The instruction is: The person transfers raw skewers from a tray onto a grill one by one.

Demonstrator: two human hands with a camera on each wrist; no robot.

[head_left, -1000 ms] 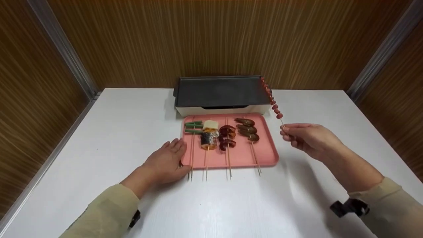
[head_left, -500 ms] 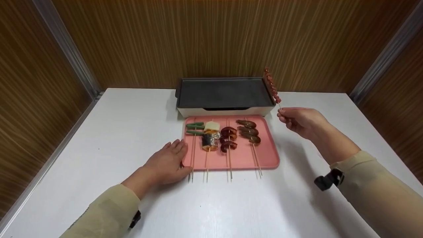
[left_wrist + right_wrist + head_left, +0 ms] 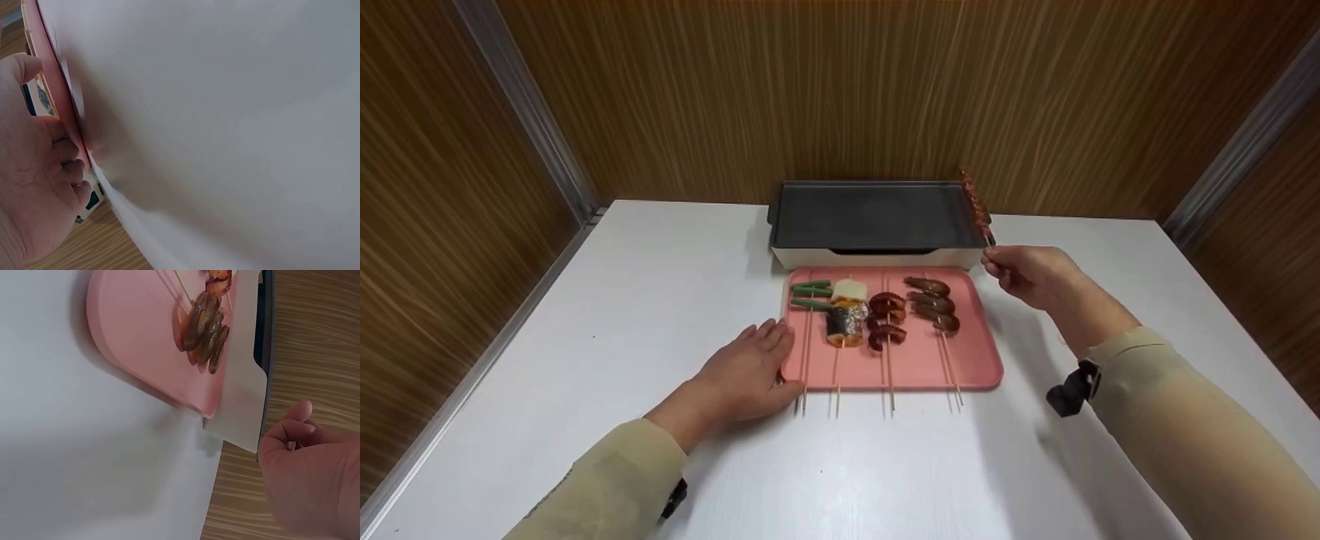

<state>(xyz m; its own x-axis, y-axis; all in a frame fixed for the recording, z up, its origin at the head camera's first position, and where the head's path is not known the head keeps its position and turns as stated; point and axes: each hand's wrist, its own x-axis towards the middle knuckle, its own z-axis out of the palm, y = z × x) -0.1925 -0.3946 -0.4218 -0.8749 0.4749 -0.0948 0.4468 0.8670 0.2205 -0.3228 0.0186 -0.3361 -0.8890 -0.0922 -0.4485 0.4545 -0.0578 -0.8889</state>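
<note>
Between thumb and fingers, my right hand (image 3: 1027,274) pinches the lower end of a skewer of small red pieces (image 3: 973,201). The skewer slants up over the right edge of a dark griddle (image 3: 877,214). In the right wrist view the right hand (image 3: 309,478) hides most of the stick. My left hand (image 3: 746,375) lies with extended fingers against the left edge of a pink tray (image 3: 922,367). On the tray are a green vegetable skewer (image 3: 811,288), a skewer with a white piece and a dark-skinned roll (image 3: 846,324), a tentacle skewer (image 3: 887,319) and a shrimp skewer (image 3: 934,304).
The griddle has a pale base (image 3: 802,259) and stands directly behind the tray. Stick ends (image 3: 892,401) jut past the tray's front rim over the white table (image 3: 660,262). A wood-grain panel (image 3: 840,90) closes off the back, with more panels at both sides.
My right hand has moved forward and left with the red skewer, bringing it over the griddle's right edge. My left hand stays at the tray. The view has shifted slightly.
</note>
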